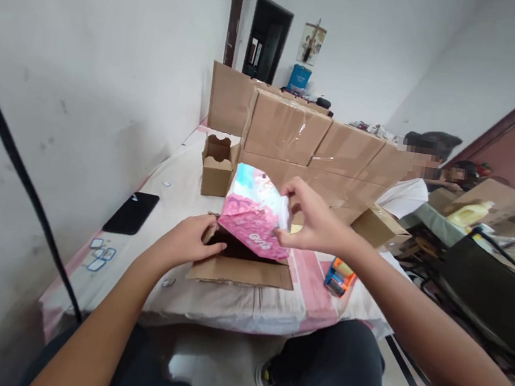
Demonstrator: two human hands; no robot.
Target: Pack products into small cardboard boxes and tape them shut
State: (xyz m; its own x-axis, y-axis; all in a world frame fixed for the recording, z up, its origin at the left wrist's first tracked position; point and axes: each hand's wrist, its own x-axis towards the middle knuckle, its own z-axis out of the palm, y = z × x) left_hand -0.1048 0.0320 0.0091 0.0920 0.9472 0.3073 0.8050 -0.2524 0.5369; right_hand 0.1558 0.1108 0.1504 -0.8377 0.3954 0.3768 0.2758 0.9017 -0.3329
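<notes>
My right hand [311, 221] grips the right end of a pink, white and light-blue printed pack [254, 215], thumb below and fingers above. The pack is tilted over an open cardboard box [243, 273], its lower edge at the box's mouth. At the box's left side, my left hand [191, 239] holds the cardboard edge, with the thumb over the front. One box flap lies folded out toward me. The inside of the box is mostly hidden by the pack.
Behind stands a wall of taped cartons [290, 130]. A small open carton [216, 174] is at left, near a black flat pad [131, 213] and several blue-edged labels [96, 264]. An orange-and-blue tape dispenser [340, 277] lies at right. Another person [406, 191] sits beyond the cartons.
</notes>
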